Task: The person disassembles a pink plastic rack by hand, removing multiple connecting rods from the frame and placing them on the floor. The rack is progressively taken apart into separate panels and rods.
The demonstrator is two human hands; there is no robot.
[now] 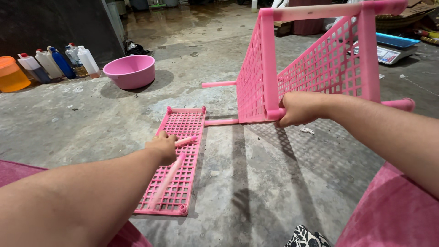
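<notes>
Both forearms extended forward: left hand closed in a fist, knuckles up; right hand curled, gripping, farther out.

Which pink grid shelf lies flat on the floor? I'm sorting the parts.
The loose shelf under the left hand; the other two stand on edge, joined by tubes.

Stained concrete floor — seemingly damp farther back — under a dark wall.

Thin pink plastic rods over flat pink plastic lattice shelf panel on concrete, pink plastic lattice rack frame tipped on its side, corner post gripped
</notes>
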